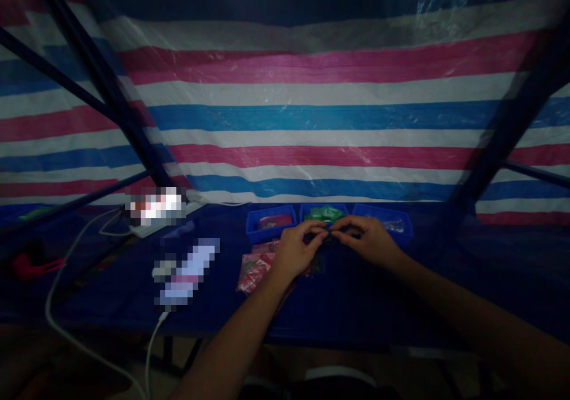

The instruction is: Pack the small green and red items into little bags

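Note:
My left hand (299, 247) and my right hand (363, 237) meet fingertip to fingertip over the blue table, in front of the bins. Both are pinched closed around something small and dark between them, too small and dim to name. Beside and partly under my left wrist lie several red-and-clear plastic packets (255, 272). Just beyond the fingers stands a blue bin with green packets (326, 213). To its left is a blue bin (249, 229) with a reddish packet, and to its right a blue bin (407, 225) with clear packets, partly hidden by my right hand.
On the left of the table (133, 293) lie a blurred-out phone (191, 272) with a white cable (149, 340) and a power strip (164, 219). Dark frame poles (512, 121) slant at both sides. A striped plastic sheet (312, 115) hangs behind the table.

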